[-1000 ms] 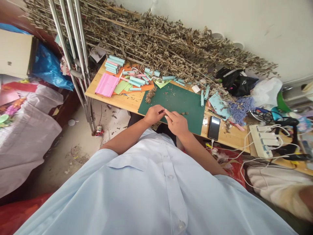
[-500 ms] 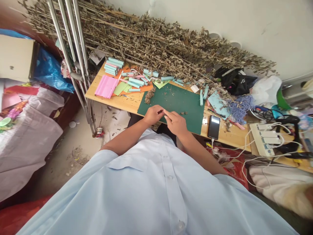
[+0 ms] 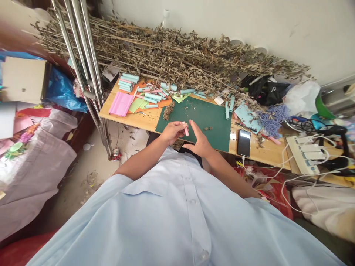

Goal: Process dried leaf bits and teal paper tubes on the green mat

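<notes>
Green mat (image 3: 210, 122) cluttered; left hand (image 3: 172, 132) pinches pink roll (image 3: 185, 128), right hand (image 3: 200, 142) open beside — loose pinch could let it unroll

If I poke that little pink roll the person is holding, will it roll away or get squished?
The pink roll looks like rolled paper, so it is probably very light and would likely dent if squeezed. Being round, it could roll on the flat green mat. Now the left hand pinches it.
</notes>
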Demonstrator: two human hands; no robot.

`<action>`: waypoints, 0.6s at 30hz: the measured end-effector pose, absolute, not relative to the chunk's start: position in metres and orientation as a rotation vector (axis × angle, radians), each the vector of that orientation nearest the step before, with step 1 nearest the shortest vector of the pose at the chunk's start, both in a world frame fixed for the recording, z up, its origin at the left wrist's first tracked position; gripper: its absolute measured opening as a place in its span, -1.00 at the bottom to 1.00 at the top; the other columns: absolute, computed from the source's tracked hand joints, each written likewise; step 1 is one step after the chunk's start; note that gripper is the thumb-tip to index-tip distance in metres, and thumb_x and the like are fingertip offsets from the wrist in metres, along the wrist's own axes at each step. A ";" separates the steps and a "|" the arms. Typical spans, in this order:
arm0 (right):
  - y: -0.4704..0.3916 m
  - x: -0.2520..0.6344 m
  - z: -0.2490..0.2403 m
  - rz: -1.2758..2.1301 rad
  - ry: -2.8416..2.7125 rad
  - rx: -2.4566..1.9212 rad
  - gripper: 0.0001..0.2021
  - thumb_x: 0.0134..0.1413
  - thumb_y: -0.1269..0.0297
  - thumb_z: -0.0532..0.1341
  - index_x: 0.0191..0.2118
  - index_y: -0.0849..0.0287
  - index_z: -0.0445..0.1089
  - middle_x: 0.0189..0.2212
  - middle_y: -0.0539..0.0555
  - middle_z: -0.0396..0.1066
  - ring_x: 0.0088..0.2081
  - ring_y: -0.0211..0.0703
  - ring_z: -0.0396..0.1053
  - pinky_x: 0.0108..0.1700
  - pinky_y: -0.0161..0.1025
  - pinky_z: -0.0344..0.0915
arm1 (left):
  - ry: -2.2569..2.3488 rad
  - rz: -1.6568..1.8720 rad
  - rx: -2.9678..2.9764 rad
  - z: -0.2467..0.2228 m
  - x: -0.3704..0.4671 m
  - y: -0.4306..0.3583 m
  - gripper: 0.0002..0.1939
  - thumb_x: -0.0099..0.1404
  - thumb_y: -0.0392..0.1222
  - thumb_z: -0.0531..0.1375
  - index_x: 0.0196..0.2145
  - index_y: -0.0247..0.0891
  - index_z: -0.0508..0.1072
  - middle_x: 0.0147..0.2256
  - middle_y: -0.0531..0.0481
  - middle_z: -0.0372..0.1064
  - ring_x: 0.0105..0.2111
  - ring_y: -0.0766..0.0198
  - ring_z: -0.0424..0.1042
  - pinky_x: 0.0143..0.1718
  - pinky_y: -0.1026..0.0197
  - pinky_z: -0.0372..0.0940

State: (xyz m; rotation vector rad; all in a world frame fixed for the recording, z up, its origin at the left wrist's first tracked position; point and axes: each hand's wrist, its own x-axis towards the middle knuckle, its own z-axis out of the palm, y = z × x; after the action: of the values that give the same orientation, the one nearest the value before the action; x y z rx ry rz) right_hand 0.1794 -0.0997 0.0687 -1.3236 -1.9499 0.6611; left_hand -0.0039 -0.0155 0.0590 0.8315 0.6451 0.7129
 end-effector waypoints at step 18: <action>-0.109 0.167 0.071 0.497 -1.829 -1.324 0.01 0.15 0.07 0.42 0.57 0.09 -0.10 0.26 0.31 0.41 0.30 0.23 0.38 0.35 0.26 0.33 | 0.610 0.516 0.716 0.064 -0.011 -0.047 -0.48 -0.07 0.04 0.62 -0.35 -0.35 0.53 -0.46 -0.01 0.49 -0.51 0.38 0.40 -0.43 0.29 0.26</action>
State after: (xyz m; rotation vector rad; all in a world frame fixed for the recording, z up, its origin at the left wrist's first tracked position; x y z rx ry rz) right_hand 0.1666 -0.1085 0.0709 -1.3235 -1.8291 0.4974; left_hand -0.0109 -0.0473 0.0637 0.7156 0.6097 0.5156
